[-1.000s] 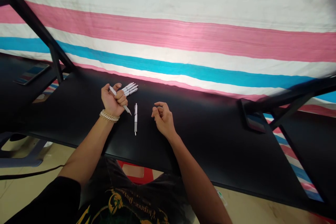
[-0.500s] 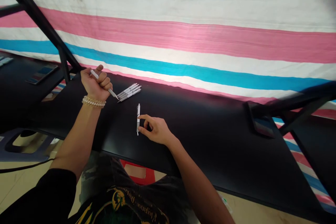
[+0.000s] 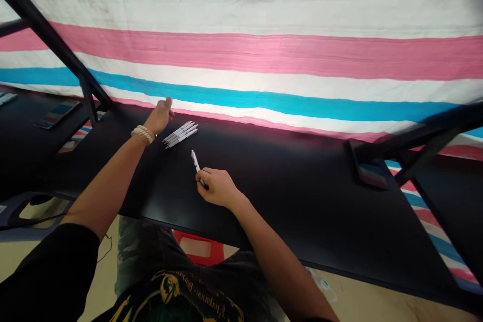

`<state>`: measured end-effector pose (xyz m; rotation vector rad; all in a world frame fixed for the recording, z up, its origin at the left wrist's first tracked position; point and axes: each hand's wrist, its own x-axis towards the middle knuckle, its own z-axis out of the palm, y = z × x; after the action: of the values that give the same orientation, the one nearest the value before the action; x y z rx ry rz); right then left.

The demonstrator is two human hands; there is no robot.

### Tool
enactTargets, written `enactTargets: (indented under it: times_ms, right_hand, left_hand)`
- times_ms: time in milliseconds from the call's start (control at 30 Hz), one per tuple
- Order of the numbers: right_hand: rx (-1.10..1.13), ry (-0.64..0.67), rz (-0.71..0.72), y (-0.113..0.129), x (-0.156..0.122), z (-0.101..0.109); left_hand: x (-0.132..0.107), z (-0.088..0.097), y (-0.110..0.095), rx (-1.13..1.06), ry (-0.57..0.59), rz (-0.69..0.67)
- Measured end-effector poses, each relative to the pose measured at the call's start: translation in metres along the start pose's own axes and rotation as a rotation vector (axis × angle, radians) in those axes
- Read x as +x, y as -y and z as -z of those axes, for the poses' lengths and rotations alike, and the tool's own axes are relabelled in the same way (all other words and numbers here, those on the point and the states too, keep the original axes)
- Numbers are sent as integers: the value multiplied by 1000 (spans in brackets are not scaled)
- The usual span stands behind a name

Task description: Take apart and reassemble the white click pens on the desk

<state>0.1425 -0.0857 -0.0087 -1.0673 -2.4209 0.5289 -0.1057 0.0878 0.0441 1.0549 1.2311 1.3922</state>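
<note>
My right hand (image 3: 214,186) pinches a white click pen (image 3: 194,158) between thumb and fingertips, low over the black table (image 3: 287,196). The pen's upper end points away from me and slightly left; its lower part is covered by the fingers. My left hand (image 3: 161,115), with a beaded bracelet (image 3: 143,134) at the wrist, is closed near the table's far edge. Only small pale bits of the pen in it show; the back of the hand covers the rest. Just right of that hand, several white pens (image 3: 180,135) lie side by side at a slant.
Black slanted frame bars (image 3: 49,40) rise at left and right. A dark phone-like slab (image 3: 368,168) lies by the right bar, another (image 3: 57,113) beyond the left one. A striped sheet (image 3: 264,55) hangs behind the table. Below is a red stool (image 3: 217,251).
My right hand has closed on the lone pen and tilted it off the table. My left hand has turned and swung right, beside the row of pens, hiding most of its pen.
</note>
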Motion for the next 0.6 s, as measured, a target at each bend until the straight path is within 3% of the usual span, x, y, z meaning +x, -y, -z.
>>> enactTargets:
  times_ms: [100, 200, 333, 433, 600]
  right_hand:
    - [52, -38, -22, -4, 0, -1]
    - [172, -94, -58, -7, 1, -1]
    - [470, -245, -187, -12, 3, 1]
    - [628, -362, -269, -17, 5, 2]
    - [583, -476, -268, -25, 6, 9]
  left_hand:
    - [-3, -1, 15, 455, 34, -80]
    - [-15, 1, 19, 561, 56, -129]
    - [-36, -4, 19, 447, 6, -207]
    - [-57, -23, 25, 300, -15, -218]
    - [-92, -66, 36, -110, 295, 85]
